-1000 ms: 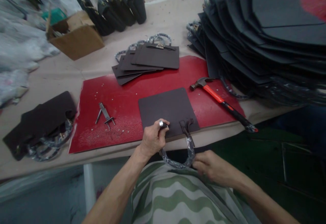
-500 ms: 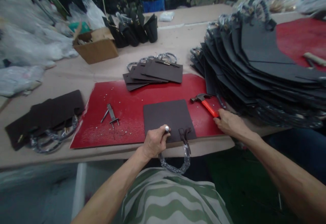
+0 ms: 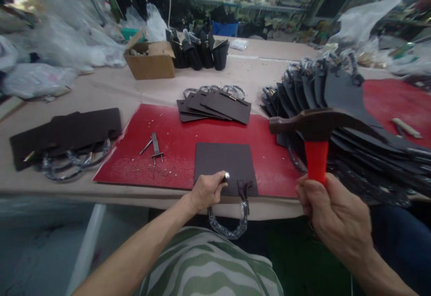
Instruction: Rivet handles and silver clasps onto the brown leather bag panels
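Note:
A dark flat bag panel [image 3: 222,159] lies on the red mat [image 3: 175,130], its plastic-wrapped handle [image 3: 229,233] hanging over the table's front edge. Over the panel's lower left part my left hand [image 3: 208,191] is closed around a metal punch [image 3: 226,176], whose shiny round end points up; its lower end is hidden by the fingers. My right hand [image 3: 336,211] grips the red handle of a claw hammer [image 3: 316,125], raised close to the camera on the right, head uppermost.
More dark panels with wrapped handles lie behind [image 3: 225,105] and at the left [image 3: 74,130]. A metal tool [image 3: 155,145] rests on the mat among small studs. Many dark bag pieces [image 3: 313,85] pile up at the right. A cardboard box [image 3: 150,65] stands at the back left.
My right hand has lifted the hammer off the mat and brought it up toward the camera. My left hand stays at the panel with the punch. The view has tilted upward.

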The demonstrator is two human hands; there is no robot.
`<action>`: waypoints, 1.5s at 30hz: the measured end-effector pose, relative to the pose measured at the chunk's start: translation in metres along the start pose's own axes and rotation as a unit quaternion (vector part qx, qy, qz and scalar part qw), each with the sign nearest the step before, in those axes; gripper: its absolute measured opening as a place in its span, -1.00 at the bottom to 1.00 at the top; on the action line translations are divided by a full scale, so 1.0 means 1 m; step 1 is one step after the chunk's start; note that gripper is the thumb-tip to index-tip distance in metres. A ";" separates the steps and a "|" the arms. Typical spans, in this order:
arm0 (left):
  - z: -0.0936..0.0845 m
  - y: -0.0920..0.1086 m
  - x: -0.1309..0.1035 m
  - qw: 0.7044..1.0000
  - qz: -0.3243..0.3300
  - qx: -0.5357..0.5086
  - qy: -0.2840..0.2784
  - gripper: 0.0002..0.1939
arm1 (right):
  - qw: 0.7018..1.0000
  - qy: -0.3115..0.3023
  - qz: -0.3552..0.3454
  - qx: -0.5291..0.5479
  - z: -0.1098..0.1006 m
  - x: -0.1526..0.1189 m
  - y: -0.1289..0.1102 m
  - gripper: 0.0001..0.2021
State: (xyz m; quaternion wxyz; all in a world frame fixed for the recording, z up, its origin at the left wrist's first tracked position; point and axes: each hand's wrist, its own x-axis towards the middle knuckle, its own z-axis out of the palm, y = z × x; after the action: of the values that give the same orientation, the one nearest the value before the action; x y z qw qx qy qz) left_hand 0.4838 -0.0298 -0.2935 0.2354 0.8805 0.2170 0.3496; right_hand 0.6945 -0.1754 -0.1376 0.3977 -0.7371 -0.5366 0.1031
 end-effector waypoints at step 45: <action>-0.013 0.020 -0.010 0.969 -0.191 -0.153 0.044 -0.90 | 0.579 -0.105 0.437 0.680 0.164 -0.085 0.080 -0.84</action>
State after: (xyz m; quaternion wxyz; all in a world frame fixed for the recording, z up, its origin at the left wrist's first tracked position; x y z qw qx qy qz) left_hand 0.4725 -0.0481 -0.2788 0.4199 0.7601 0.3348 0.3659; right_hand 0.6221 -0.1801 -0.3251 0.6298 -0.3807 0.0397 0.6759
